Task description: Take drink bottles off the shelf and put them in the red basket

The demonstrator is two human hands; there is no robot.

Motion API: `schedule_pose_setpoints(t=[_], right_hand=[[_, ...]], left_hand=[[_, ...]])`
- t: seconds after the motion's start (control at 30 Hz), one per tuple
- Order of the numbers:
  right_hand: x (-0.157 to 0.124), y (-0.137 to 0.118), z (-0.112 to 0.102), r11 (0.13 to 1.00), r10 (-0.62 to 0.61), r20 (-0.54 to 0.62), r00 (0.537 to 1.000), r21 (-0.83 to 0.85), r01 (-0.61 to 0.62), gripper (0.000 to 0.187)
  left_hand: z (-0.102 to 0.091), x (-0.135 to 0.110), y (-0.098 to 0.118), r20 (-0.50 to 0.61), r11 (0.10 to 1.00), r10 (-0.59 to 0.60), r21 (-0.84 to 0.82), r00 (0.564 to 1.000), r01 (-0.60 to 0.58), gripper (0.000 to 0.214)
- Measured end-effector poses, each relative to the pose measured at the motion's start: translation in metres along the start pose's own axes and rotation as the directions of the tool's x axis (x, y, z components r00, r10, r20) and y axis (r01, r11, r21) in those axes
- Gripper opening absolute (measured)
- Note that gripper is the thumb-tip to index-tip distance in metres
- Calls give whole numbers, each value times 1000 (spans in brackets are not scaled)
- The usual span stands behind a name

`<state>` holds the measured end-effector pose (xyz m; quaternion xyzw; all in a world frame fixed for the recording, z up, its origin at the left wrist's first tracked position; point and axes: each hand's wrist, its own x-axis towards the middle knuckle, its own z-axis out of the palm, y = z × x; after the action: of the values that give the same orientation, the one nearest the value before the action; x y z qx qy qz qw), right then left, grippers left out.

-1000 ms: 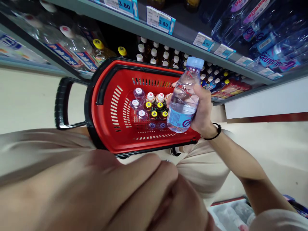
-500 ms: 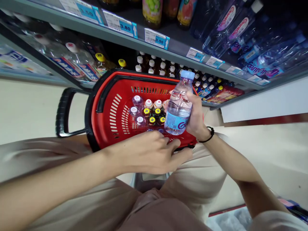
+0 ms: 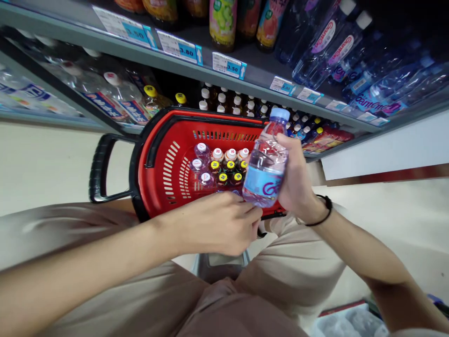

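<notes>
My right hand [image 3: 296, 180], with a dark band at the wrist, is wrapped round a clear water bottle [image 3: 268, 161] with a light-blue cap and blue label. It holds the bottle tilted over the right part of a red shopping basket [image 3: 154, 182]. Just below the bottle's base is my left hand [image 3: 224, 224], its fingers curled in and fingertips partly hidden. Whether it touches the bottle or pinches something small, I cannot tell. Inside the basket stand several small bottles [image 3: 223, 179] with yellow caps and white caps, some hidden behind my left hand.
A black handle [image 3: 100, 173] sticks out from the basket's left side. Shelves of drinks lie ahead, with price tags [image 3: 229, 65] along the shelf edge and large water bottles [image 3: 333, 47] at upper right. My knees are on either side of a grey object [image 3: 220, 267]. Bagged goods [image 3: 354, 323] lie at lower right.
My right hand and the water bottle have come slightly nearer and to the right. My left hand's fingers, stretched to the right before, have curled in beneath the bottle's base.
</notes>
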<state>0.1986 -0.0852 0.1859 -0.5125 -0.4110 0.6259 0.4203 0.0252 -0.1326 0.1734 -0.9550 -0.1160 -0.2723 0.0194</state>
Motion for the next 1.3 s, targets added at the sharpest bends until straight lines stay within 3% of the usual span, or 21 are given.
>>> schedule_pose_setpoints(t=[0.1, 0.23, 0.33, 0.4, 0.5, 0.57, 0.63, 0.67, 0.73, 0.87, 1.03, 1.13, 1.3], right_hand=[[-22, -8, -7, 995, -61, -107, 992, 68, 69, 43], [-33, 1, -25, 994, -63, -63, 996, 84, 68, 46], [-33, 11, -35, 994, -29, 41, 999, 110, 24, 48], [-33, 17, -36, 995, -20, 74, 997, 103, 13, 50], [-34, 21, -32, 994, -26, 58, 998, 104, 19, 53], [-37, 19, -27, 993, -26, 71, 997, 113, 18, 53], [-41, 14, -22, 995, -13, 83, 996, 104, 5, 52], [-44, 11, -20, 995, 3, 93, 996, 95, -12, 51], [-51, 5, -19, 996, 43, 140, 989, 68, -53, 50], [-57, 2, -22, 999, 39, 225, 974, 27, -47, 50], [-45, 9, -23, 999, 44, 252, 967, -35, -37, 58], [-33, 10, -24, 999, 19, 316, 948, -39, -7, 57], [-20, 17, -22, 990, 132, 422, 897, -2, -144, 63]], left_hand=[[-6, 0, 16, 5, 994, 46, -104, 999, -45, 26], [-6, 4, 26, -3, 996, 76, -39, 997, -76, 27], [-9, 8, 11, -90, 999, 0, -51, 996, -4, 31], [-15, 9, -5, -136, 986, -119, -133, 983, 101, 31], [-21, 8, -25, -121, 881, -401, -323, 908, 346, 22], [-22, 9, -32, -41, 728, -581, -472, 813, 497, 8], [-21, 10, -33, 50, 557, -676, -619, 735, 554, 14], [-21, 11, -33, 80, 488, -687, -685, 722, 540, 21], [-22, 13, -31, 92, 403, -667, -790, 740, 462, 25], [-24, 15, -33, 78, 316, -635, -882, 769, 350, 20], [-22, 17, -39, 194, 322, -570, -842, 798, 434, 25], [-18, 17, -41, 201, 289, -617, -841, 761, 457, 32], [-15, 16, -44, 199, 156, -694, -897, 692, 414, 28]])
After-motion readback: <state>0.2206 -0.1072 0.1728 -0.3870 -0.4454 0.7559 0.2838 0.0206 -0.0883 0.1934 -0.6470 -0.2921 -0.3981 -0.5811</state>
